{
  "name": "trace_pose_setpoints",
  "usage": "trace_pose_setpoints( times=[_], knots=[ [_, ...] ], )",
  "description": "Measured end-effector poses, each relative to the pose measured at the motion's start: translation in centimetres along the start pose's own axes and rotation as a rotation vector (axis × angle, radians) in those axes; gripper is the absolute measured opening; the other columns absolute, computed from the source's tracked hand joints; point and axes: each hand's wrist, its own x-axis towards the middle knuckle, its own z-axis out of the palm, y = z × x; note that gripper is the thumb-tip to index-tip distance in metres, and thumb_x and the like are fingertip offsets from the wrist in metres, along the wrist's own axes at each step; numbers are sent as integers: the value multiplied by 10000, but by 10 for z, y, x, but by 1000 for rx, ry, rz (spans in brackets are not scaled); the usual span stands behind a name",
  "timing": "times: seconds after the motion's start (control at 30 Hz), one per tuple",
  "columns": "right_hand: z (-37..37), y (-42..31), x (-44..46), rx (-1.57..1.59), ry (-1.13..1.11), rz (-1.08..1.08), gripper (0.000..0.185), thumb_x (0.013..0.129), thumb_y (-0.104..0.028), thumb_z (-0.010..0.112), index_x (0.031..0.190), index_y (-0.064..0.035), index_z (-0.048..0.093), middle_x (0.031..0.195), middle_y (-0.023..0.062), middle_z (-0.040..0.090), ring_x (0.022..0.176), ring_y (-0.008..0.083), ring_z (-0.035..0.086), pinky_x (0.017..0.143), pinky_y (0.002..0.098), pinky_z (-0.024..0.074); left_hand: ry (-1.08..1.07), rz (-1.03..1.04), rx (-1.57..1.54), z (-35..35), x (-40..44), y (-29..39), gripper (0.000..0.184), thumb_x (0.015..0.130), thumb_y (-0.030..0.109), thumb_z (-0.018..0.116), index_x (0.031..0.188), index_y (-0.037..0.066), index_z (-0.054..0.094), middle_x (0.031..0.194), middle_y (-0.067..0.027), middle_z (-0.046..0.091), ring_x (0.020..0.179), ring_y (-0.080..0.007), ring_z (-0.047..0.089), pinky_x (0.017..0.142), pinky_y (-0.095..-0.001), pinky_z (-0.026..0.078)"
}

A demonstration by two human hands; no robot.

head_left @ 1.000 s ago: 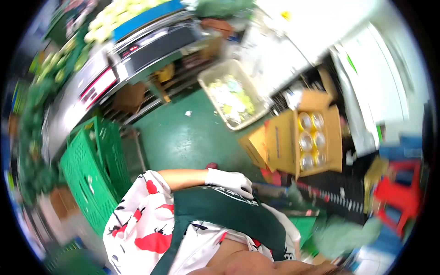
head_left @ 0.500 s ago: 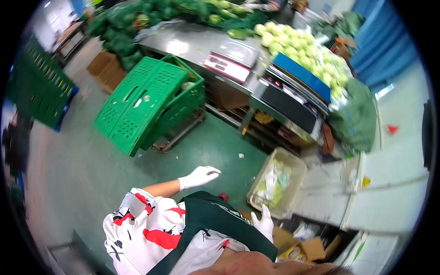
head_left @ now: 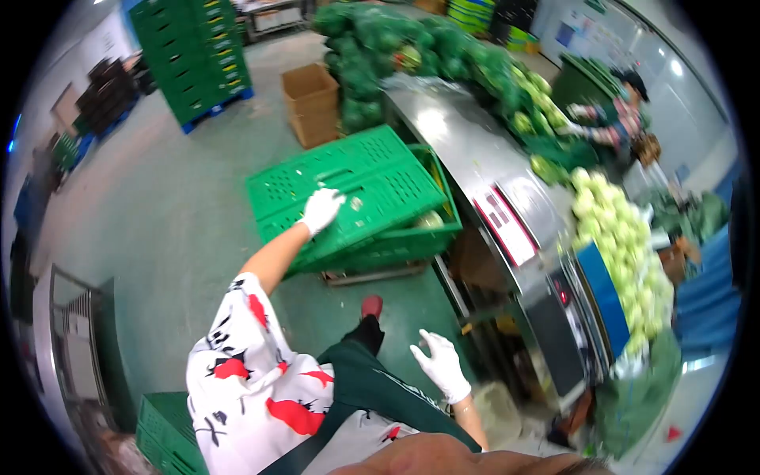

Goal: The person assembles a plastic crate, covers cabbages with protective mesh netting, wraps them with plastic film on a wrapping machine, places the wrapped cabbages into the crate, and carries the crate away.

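left hand (head_left: pixel 322 210): loosely open, fingers on tilted green crate (head_left: pixel 380 178) | right hand (head_left: pixel 442 369): wide, fingers spread, holding nothing | tilted green crate: atop lower green crate (head_left: pixel 396 247), beside metal bench (head_left: pixel 443 119)

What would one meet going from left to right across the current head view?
Metal rack, stack of green crates, cardboard box, right gloved hand, red-and-white scale, heap of pale green round vegetables, blue curtain.
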Motion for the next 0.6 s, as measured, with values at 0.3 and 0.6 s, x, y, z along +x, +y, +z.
trace_pose_setpoints(
  times=[0.3, 0.6],
  knots=[
    [8, 6, 227, 141, -237, -55, 478, 903, -348, 663, 1263, -41, 601, 1013, 146, 714, 958, 329, 679, 842, 405, 534, -159, 18, 377, 52, 104, -56, 655, 766, 519, 649, 1178, 11, 617, 1146, -218, 592, 1113, -339, 547, 894, -455, 449],
    [35, -2, 402, 241, -396, -305, 435, 909, -314, 647, 1233, -24, 613, 1069, 174, 696, 1010, 346, 657, 886, 419, 520, -236, -30, -2, -59, 180, -64, 371, 774, 355, 721, 1001, 78, 623, 998, -130, 688, 931, -309, 655, 864, -385, 446]
  ],
)
